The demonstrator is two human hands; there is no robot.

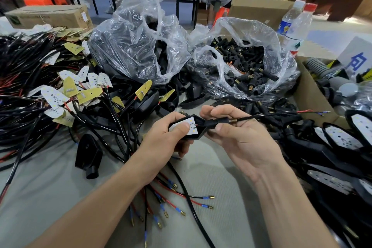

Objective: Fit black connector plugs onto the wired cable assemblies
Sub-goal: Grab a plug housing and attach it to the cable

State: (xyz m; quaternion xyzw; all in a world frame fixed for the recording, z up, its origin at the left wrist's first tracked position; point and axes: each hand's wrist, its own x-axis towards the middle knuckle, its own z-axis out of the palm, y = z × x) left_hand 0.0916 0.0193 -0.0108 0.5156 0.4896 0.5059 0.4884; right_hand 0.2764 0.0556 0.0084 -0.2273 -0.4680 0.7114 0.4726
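You're clamping housing (199, 134) in left hand (169, 135), pinching plug (213, 122) in right hand (241, 139); seemingly finished units (342, 139) lying at 3 o'clock, cables (30, 86) waiting at 9.

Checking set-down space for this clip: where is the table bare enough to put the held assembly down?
Bare table lies lower left, bordered by the cable pile, the loose black housing and the left forearm. A smaller strip lies between the terminal wires and the right forearm. Crowded: both bags behind, finished lamps at right.

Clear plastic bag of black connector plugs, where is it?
Head view, centre-right: the clear plastic bag sits beyond the right hand, left of two clear plastic water bottles.
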